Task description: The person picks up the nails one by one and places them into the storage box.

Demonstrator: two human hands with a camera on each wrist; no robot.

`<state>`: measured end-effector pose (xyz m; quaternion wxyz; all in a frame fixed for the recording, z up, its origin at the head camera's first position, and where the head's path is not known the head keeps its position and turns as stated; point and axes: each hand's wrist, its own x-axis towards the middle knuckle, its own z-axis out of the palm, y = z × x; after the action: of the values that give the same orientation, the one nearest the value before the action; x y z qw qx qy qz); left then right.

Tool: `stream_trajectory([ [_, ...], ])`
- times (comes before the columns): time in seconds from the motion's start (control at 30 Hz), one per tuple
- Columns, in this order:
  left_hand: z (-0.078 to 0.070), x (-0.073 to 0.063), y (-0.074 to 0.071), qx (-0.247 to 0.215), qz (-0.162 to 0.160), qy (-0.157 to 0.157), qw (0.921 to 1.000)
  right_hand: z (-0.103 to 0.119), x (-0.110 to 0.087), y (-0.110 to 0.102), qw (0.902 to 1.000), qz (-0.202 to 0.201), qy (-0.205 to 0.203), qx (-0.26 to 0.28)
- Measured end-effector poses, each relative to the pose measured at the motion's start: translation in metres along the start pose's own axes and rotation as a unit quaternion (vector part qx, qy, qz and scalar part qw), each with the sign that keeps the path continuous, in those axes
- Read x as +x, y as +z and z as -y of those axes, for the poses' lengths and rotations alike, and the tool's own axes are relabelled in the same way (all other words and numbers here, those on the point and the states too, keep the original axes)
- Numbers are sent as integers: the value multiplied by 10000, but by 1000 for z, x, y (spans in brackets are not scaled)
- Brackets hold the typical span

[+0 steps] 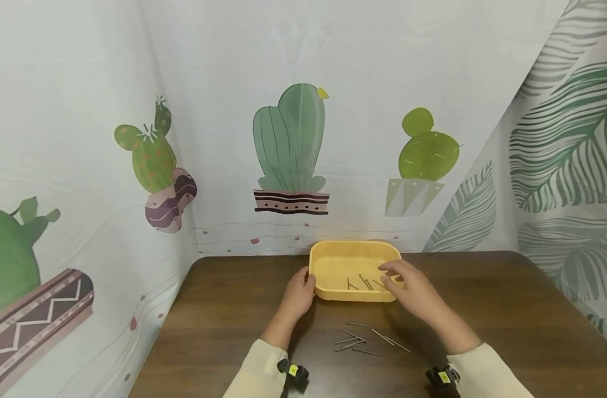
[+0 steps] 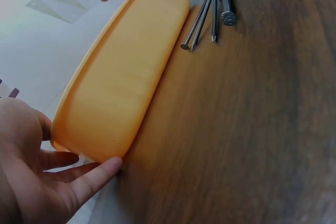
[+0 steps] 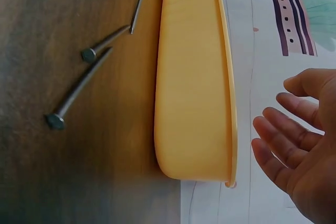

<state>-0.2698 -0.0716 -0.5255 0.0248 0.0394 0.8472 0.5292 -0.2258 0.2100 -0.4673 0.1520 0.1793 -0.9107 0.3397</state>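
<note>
Head view shows me the left hand (image 1: 298, 293) pinching the yellow tray (image 1: 353, 296). The right hand (image 1: 412, 284) hovers, spread, near nails (image 1: 365, 282) inside.

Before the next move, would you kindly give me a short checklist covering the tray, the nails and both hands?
1. Yellow plastic tray standing level on the wooden table: ok.
2. Left hand on the tray: ok, holding its left end.
3. Right hand free: ok, fingers spread at the right end, no nail seen in them.
4. Nails gathered in one place: not ok, some nails in the tray, others loose on the table in front of it.
5. Loose nails lying apart: not ok, several touch or cross.
6. Full count inside the tray: cannot tell, the right hand may hide some.
</note>
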Motion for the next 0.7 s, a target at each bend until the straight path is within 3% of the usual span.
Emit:
stream_trajectory([
  [0.47, 2, 0, -1, 50, -18, 77, 10000, 7, -28, -2, 9996, 262, -54, -1],
  [0.7, 3, 1, 0, -24, 11, 61, 10000, 1, -43, 1, 9971, 757, -98, 11],
])
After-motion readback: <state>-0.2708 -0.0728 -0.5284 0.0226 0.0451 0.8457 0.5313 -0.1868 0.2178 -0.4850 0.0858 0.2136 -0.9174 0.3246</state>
